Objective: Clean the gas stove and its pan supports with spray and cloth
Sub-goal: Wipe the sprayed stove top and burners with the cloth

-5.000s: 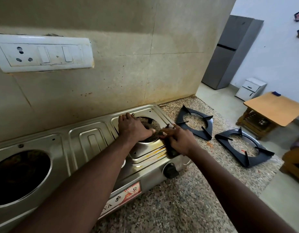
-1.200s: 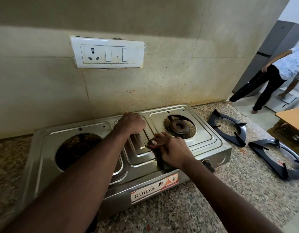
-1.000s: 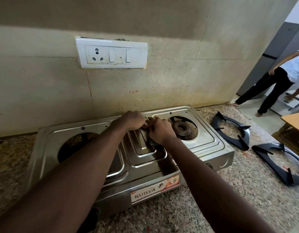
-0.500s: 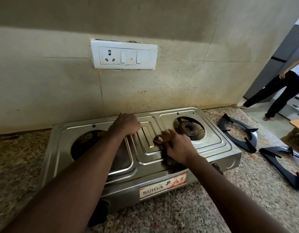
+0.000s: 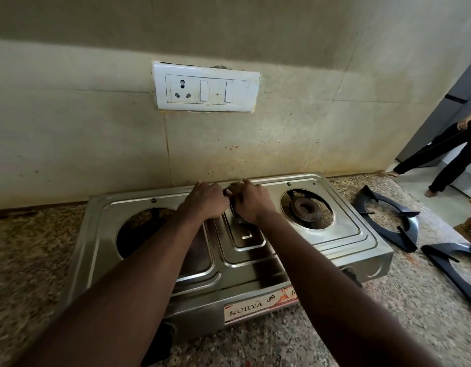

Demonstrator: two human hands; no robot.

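A steel two-burner stove (image 5: 335, 242) stands on the granite counter against the wall. Its right burner (image 5: 304, 209) is bare and its left opening (image 5: 139, 229) is dark and empty. My right hand (image 5: 253, 205) presses a small dark cloth (image 5: 238, 219) onto the raised middle panel near the back edge. My left hand (image 5: 205, 202) rests beside it with its fingers curled, fingertips almost touching the right hand's. Two black pan supports (image 5: 404, 229) (image 5: 451, 268) lie on the counter right of the stove. No spray bottle is in view.
A white socket and switch panel (image 5: 205, 88) sits on the stained wall above the stove. The counter (image 5: 388, 327) ends at the right, where a person (image 5: 441, 147) stands by a grey fridge. Black knobs (image 5: 349, 272) stick out of the stove's front.
My right hand has slid the cloth from the front of the middle panel back toward the wall, meeting the left hand. Earlier it was rubbing at the right burner.
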